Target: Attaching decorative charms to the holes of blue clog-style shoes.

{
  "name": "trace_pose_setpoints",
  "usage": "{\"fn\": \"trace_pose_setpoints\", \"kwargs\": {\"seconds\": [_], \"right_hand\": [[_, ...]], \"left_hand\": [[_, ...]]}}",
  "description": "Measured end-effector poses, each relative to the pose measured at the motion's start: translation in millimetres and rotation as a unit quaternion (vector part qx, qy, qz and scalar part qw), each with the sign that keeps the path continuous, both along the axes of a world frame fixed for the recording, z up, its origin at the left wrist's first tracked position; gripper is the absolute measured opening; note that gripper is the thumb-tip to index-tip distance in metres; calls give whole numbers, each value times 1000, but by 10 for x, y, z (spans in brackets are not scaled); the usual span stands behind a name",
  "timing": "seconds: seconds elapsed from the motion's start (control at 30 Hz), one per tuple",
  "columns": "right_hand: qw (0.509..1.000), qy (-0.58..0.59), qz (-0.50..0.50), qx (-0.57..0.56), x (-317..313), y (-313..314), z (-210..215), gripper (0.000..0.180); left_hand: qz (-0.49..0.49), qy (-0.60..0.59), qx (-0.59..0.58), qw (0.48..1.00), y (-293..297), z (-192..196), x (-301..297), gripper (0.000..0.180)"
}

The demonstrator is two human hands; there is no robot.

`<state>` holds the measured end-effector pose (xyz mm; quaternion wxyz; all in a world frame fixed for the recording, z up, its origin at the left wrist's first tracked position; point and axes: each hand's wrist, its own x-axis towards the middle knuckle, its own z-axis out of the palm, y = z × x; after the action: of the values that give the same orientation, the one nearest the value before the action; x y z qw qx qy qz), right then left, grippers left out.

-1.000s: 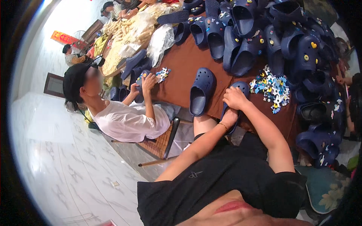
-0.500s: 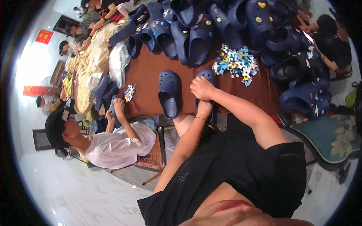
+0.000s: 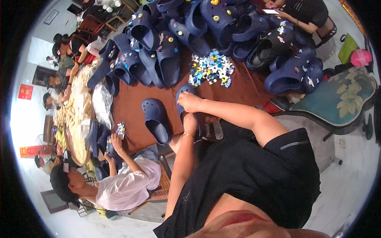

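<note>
A co-worker (image 3: 119, 186) sits at the left. On the brown table (image 3: 131, 107) lies a loose clog (image 3: 156, 119). Beside it, the left hand (image 3: 189, 123) and right hand (image 3: 189, 102) both grip a second clog (image 3: 183, 90) at the table's edge. Charms (image 3: 211, 68) lie beyond.

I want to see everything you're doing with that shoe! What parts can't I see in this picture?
Head view only:
- The dark blue shoe being worked on: mostly covered by the right hand and left hand.
- Whether a charm sits in either grip: hidden by the fingers.
- The pile of charms: too small to tell their shapes.
- The far shoe heap: cut off at the top edge.
- The table near edge: covered by the arms.
</note>
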<state>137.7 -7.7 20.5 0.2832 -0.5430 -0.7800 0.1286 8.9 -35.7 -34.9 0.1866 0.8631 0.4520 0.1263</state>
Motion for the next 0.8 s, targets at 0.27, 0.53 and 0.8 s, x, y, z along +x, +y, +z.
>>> {"fn": "trace_pose_setpoints", "kwargs": {"seconds": [0.27,0.53,0.8], "right_hand": [[992,96,-61,53,283,88,-59,10],[938,227,-245,-90,794,18,-257,19],[959,217,-162,83,510,17,-216,11]], "left_hand": [[-37,8,-1,999,99,33,-93,16],[18,27,-18,999,134,44,-208,15],[7,29,-16,999,70,-52,-207,12]]}}
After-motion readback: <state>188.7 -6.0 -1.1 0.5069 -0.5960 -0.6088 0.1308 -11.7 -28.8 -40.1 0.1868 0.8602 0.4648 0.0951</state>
